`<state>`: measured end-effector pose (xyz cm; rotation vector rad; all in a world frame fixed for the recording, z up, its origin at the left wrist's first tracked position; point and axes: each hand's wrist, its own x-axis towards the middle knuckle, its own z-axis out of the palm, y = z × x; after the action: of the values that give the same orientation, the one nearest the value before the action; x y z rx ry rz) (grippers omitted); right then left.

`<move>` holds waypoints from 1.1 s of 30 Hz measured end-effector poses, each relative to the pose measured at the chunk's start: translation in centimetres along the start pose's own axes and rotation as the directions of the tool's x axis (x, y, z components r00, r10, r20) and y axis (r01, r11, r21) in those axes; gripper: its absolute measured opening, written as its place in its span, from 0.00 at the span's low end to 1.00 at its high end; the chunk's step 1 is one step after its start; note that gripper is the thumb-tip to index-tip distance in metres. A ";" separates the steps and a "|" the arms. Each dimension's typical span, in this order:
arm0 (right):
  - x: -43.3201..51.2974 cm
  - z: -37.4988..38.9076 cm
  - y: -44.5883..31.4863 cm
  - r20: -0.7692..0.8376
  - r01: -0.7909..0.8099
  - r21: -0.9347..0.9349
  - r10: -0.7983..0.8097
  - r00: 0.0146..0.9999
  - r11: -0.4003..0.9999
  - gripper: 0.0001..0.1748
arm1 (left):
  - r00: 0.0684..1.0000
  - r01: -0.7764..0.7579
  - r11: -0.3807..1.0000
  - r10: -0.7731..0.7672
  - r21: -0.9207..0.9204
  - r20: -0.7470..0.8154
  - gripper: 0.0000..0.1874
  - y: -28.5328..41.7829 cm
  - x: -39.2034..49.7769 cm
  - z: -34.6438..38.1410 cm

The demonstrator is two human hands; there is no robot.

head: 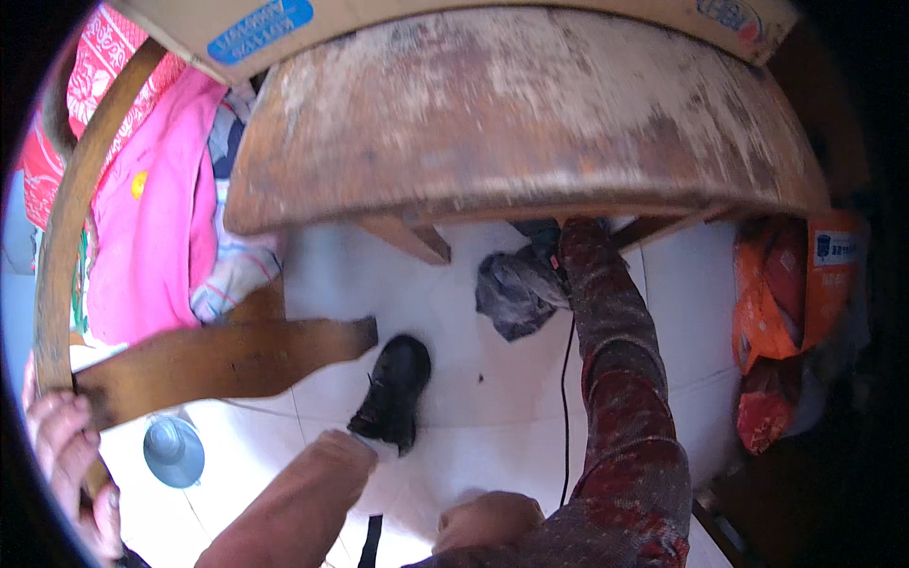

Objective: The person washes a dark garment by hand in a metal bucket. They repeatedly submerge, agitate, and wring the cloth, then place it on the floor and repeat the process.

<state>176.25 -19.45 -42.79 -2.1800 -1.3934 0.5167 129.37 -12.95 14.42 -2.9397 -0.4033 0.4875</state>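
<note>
My left hand point(67, 454), at the lower left rim, has its fingers wrapped around the curved frame of a wooden chair point(53, 284). My right arm, in a dark red and grey patterned sleeve, reaches forward under the edge of a worn wooden table point(525, 142); the right hand itself is hidden there. Beside that sleeve, a crumpled grey cloth point(515, 295) hangs or lies below the table edge; its upper part is partly hidden. A pink cloth point(153, 213) and other fabrics are piled at the chair.
A cardboard box point(177, 35) rests on the table. A black shoe point(394, 390) is on the tiled floor, near a black cable point(566, 397). A grey metal or plastic vessel point(174, 452) stands lower left. An orange bag point(763, 319) is at the right.
</note>
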 end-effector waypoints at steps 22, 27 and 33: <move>-32.5 5.7 -13.9 0.288 0.301 -0.068 -0.270 0.919 0.951 0.29 | 0.959 -0.037 0.996 0.011 -0.087 -0.284 0.12 0.1 -0.2 2.6; -32.5 1.7 -14.5 0.147 0.071 0.444 -0.151 0.978 0.893 0.24 | 0.960 0.009 0.990 -0.048 -0.142 -0.274 0.12 0.4 -0.7 2.7; -28.1 -8.3 -8.9 0.328 -0.309 0.787 0.061 0.943 0.534 0.36 | 0.949 -0.012 0.992 -0.029 -0.127 -0.313 0.12 0.3 -0.6 3.2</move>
<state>163.07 -43.62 -29.50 -1.4612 -0.7258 1.2949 127.85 -13.11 11.53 -3.0609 -0.4189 -0.0150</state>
